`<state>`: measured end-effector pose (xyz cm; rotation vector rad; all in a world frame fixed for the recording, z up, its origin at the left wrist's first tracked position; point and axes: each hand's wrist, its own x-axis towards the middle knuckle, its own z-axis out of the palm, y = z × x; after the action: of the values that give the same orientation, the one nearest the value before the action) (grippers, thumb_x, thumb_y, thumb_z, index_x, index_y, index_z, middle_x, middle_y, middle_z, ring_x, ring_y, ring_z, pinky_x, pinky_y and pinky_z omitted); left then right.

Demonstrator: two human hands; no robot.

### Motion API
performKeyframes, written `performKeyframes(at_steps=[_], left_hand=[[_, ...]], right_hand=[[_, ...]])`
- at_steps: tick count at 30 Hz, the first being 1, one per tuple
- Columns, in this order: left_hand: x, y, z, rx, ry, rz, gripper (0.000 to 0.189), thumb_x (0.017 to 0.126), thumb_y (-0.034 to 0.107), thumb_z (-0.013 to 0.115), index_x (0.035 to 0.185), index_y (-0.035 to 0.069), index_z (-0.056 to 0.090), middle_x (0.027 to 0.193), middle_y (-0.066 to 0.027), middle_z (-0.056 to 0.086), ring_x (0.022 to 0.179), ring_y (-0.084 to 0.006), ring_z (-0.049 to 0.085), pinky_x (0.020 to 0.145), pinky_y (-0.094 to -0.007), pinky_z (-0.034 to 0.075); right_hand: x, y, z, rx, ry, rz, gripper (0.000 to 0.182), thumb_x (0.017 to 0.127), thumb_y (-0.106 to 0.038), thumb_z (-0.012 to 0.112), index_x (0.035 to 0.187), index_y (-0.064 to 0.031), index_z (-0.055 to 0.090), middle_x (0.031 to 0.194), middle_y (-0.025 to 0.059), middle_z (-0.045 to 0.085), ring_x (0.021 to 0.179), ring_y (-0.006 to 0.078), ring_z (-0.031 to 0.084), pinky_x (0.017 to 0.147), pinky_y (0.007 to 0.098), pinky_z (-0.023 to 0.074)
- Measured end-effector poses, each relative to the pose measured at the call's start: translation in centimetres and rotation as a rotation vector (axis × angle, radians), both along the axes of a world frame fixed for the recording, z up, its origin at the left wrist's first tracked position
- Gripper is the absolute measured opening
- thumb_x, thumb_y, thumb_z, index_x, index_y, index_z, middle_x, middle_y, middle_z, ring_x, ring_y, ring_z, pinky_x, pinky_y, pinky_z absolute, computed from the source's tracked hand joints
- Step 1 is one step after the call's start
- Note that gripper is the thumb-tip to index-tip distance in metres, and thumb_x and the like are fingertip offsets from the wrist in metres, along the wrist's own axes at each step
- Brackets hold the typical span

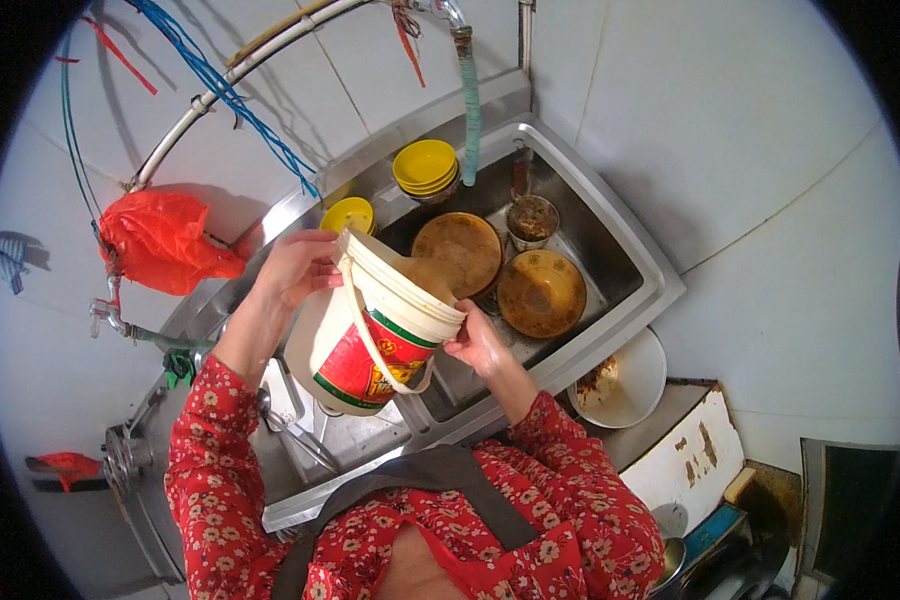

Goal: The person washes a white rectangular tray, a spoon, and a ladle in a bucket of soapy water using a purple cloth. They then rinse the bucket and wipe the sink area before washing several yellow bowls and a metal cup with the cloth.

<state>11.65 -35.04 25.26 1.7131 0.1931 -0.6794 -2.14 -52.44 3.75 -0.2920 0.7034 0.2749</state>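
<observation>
My left hand and my right hand grip opposite sides of the rim of a white plastic bucket with a red and green label. The bucket is tilted over the right basin, and brownish liquid shows at its mouth. Just beyond it lies a round brown dish; to its right are a yellowish-brown bowl and a metal cup with dark residue. A stack of yellow bowls stands at the basin's back edge, with more yellow bowls on the left, partly hidden by the bucket.
A hose-covered tap hangs over the steel double sink. Metal utensils lie in the left basin. A stained white bucket stands below the right front edge. A red plastic bag and blue cords hang at the left wall.
</observation>
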Motion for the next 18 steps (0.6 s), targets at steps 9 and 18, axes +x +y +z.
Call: performKeyframes(at_steps=[9, 18], left_hand=[[-0.1, -4.1, -1.0, -0.082, 0.056, -0.086, 0.031, 0.084, 0.000, 0.053, 0.114, -0.005, 0.051, 0.081, -0.0127, 0.056, 0.061, -0.0197, 0.059, 0.060, -0.0332, 0.056], [-0.9, -7.9, -2.5, -0.084, 0.064, -0.179, 0.027, 0.081, 0.000, 0.055, 0.107, -0.007, 0.053, 0.081, -0.0132, 0.057, 0.062, -0.0202, 0.059, 0.059, -0.0339, 0.057]], right_hand=[[-2.5, -1.7, -3.0, 0.074, 0.006, -0.049, 0.024, 0.089, -0.032, 0.042, 0.087, -0.0097, 0.050, 0.067, 0.0019, 0.048, 0.047, 0.0123, 0.038, 0.036, 0.0218, 0.0239], [-5.7, -2.2, -2.0, 0.043, 0.072, -0.152, 0.030, 0.092, -0.029, 0.035, 0.090, -0.0083, 0.056, 0.068, 0.0044, 0.055, 0.046, 0.0146, 0.042, 0.034, 0.0214, 0.0257]])
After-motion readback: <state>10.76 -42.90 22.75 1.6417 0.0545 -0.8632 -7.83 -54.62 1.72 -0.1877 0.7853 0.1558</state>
